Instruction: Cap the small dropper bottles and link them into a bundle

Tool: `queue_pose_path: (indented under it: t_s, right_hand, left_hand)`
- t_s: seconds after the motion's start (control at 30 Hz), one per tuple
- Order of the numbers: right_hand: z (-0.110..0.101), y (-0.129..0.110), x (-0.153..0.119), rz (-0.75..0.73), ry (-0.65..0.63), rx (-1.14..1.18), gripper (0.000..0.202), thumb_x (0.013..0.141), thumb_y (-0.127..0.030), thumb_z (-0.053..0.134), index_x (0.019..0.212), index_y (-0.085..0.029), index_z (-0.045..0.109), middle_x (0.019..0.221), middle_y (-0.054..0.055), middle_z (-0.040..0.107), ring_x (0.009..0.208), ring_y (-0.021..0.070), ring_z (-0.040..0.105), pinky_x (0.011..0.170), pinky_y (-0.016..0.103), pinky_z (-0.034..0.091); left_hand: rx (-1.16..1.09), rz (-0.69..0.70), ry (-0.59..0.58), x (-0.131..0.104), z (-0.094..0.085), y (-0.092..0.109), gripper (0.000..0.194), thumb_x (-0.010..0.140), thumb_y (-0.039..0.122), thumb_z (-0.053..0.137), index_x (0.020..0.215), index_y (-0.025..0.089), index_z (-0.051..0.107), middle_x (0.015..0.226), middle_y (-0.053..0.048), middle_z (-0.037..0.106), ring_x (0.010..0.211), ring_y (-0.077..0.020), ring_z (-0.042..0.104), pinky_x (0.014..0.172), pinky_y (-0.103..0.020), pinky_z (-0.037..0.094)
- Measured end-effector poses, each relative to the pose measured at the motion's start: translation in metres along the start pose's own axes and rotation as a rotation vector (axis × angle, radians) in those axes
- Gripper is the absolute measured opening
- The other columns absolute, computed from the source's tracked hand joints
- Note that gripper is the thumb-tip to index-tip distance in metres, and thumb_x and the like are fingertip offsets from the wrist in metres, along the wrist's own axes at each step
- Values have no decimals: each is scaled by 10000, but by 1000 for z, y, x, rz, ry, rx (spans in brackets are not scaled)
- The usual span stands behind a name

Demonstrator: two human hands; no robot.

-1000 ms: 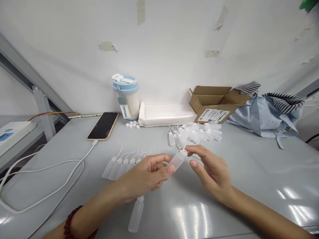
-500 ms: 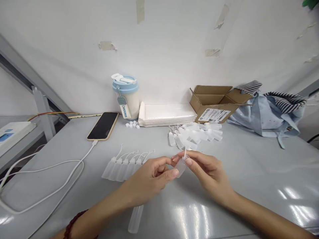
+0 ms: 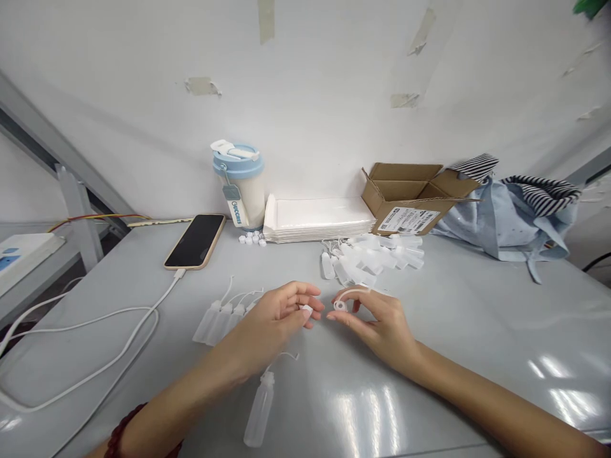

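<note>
The single view looks from the wearer's head, facing forward and steeply down over the near table [image 3: 429, 356] towards the wall [image 3: 315, 140] behind.

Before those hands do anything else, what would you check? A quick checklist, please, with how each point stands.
1. Left hand holds the small white cap: ok.
2. Right hand pinches the ring with a strap: ok.
3. Ring's hole in view: ok.
4. Bottle body beneath the ring: cannot tell, not visible.
5. Cap and ring together: not ok, they are apart.
6. Gap between the hands free of the phone and cup: ok.
</note>
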State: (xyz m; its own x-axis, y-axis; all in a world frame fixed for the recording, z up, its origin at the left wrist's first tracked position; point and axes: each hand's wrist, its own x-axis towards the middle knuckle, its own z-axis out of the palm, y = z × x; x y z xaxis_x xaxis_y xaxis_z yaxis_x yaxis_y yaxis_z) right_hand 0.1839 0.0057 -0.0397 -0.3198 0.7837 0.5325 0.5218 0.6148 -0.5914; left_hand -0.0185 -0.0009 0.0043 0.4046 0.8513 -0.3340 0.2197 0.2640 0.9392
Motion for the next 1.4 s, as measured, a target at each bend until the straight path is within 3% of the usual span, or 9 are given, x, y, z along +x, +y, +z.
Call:
queue_pose_path:
  t_s: [0.2, 0.4, 0.53, 0.67, 0.87, 1.0, 1.4]
  right_hand:
    - [4, 1, -1, 128, -118, 37, 226, 823, -410, 607, 800, -185, 593, 676, 10, 660, 511, 113, 549, 479, 225, 458]
    - [4, 1, 0, 65, -142, -12, 221, 857, -390, 563, 812, -177, 592, 643, 8, 634, 507, 111, 547, 460, 207, 423]
    - [4, 2, 0, 31, -115, -65, 230, 879, -383, 525, 827, -173, 602, 614, 9, 630, 489, 111, 544, 464, 209, 418]
    - [4, 1, -2, -9, -141, -41, 223, 900, -357, 487, 845, -171, 598, 620, 16, 645, 491, 112, 559, 453, 204, 415]
    - [0, -11, -5, -116, -159, -23, 225, 908, -373, 494, 916, -164, 580, 616, 6, 623, 483, 108, 554, 444, 203, 416]
    - [-2, -16, -8, -162, -126, -11, 242, 891, -371, 532, 1038, -179, 549, 677, 6, 656, 475, 103, 553, 445, 205, 440]
    - [-1, -18, -10, -104, -28, -19, 214, 862, -291, 583, 1055, -226, 518, 828, 26, 696, 573, 120, 622, 429, 196, 472]
  left_hand:
    - [43, 71, 71, 0, 8, -2, 201, 818, 252, 566, 1016, 215, 567, 993, -26, 655, 897, -180, 624, 767, -295, 465]
    - [258, 180, 152, -1, 14, 1, 98, 795, 236, 598, 868, 190, 645, 879, -15, 678, 830, -168, 629, 776, -276, 475]
    - [387, 226, 88, -2, 17, 3, 95, 792, 226, 614, 862, 206, 674, 801, 12, 682, 724, -150, 602, 693, -266, 459]
    - [289, 231, 57, -5, 18, 3, 123, 772, 264, 658, 888, 228, 677, 837, 20, 696, 758, -153, 604, 723, -266, 460]
    - [89, 215, 164, -4, 16, 3, 145, 760, 275, 677, 893, 224, 646, 878, 8, 709, 842, -163, 604, 776, -280, 459]
    - [-67, 179, 161, -3, 16, 5, 139, 756, 270, 688, 864, 207, 627, 847, 14, 698, 802, -137, 615, 743, -244, 480]
    - [-11, 242, 195, -3, 17, 0, 62, 754, 244, 677, 787, 196, 656, 881, -18, 672, 836, -171, 616, 753, -279, 496]
